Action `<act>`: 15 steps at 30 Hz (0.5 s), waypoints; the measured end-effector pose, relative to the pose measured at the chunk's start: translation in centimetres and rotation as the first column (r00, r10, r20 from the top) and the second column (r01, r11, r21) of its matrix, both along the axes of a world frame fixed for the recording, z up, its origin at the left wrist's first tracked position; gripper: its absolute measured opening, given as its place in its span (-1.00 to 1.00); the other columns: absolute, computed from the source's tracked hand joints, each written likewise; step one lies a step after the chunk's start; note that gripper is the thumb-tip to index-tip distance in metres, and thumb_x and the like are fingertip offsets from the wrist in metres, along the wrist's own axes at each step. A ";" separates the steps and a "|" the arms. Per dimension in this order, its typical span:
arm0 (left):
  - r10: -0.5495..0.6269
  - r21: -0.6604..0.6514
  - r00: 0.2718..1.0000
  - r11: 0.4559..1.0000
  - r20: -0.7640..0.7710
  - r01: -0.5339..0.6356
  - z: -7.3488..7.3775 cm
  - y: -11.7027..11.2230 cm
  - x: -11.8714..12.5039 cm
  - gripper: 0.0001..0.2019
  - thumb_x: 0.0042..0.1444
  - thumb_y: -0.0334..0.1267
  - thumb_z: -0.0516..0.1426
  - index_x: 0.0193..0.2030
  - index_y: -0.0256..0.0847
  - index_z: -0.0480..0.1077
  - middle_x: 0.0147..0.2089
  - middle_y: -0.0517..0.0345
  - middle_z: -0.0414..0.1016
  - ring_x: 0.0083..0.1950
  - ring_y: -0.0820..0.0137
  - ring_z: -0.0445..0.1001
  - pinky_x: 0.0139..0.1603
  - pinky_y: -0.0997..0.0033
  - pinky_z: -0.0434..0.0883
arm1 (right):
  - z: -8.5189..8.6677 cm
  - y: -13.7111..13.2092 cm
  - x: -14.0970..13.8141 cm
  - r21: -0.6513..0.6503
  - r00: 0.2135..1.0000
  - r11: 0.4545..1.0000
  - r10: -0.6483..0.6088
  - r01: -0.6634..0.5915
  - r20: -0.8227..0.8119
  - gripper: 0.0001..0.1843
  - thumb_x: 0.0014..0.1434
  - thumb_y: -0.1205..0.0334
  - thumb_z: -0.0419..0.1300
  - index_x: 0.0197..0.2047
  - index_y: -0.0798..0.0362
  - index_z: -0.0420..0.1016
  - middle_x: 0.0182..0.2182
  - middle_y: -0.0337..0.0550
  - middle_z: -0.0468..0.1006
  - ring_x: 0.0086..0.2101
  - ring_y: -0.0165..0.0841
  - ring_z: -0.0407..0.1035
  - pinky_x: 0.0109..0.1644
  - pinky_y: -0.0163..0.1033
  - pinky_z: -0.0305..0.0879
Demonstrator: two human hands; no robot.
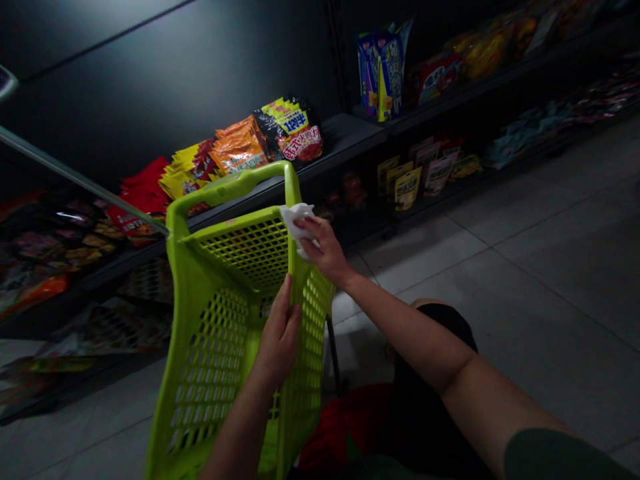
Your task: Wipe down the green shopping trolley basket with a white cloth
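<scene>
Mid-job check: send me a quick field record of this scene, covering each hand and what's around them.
Left hand: against the side wall of the lime-green plastic shopping basket
Right hand: holds a white wipe at the basket's upper edge
Nearby: snack packets on dark store shelves
Underfoot: grey floor tiles

Lime-green shopping basket [210, 347] — white wipe [296, 227] in right hand [325, 250] at rim, left hand [280, 333] on side
</scene>
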State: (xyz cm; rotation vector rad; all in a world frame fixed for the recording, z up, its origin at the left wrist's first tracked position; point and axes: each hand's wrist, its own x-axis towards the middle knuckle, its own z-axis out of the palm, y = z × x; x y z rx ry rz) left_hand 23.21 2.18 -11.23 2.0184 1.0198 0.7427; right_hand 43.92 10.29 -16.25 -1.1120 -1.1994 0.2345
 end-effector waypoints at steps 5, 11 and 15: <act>-0.010 -0.014 1.000 1.000 0.002 0.010 0.0 -0.3 0.2 -0.39 0.34 -0.24 0.02 0.50 0.00 0.00 0.56 0.16 -0.05 0.55 0.29 -0.08 0.55 0.10 -0.09 | -1.5 0.4 1.0 -0.252 0.999 0.968 -0.010 -0.001 -0.041 -0.61 0.07 0.39 0.17 0.01 0.10 0.49 -0.08 -0.07 0.48 -0.04 -0.20 0.36 0.15 -0.07 0.29; -0.038 0.009 0.999 0.999 0.025 0.038 0.1 -0.2 0.5 -0.39 0.34 -0.26 0.02 0.50 -0.03 0.01 0.56 0.11 -0.03 0.55 0.28 -0.07 0.54 0.10 -0.12 | -1.3 -0.5 0.5 -0.117 0.999 0.993 0.005 -0.009 -0.035 -0.61 0.11 0.37 0.16 0.03 -0.01 0.48 0.00 -0.12 0.45 0.05 -0.23 0.32 0.21 -0.13 0.23; -0.029 0.012 0.999 1.000 0.013 0.029 0.2 -0.2 0.4 -0.39 0.34 -0.24 0.02 0.50 -0.03 0.01 0.56 0.11 -0.04 0.55 0.27 -0.07 0.54 0.14 -0.10 | -2.4 -0.1 0.8 -0.175 0.998 0.983 0.057 -0.053 0.015 -0.70 0.06 0.38 0.18 -0.09 0.06 0.51 -0.08 -0.10 0.45 -0.02 -0.24 0.34 0.14 -0.15 0.27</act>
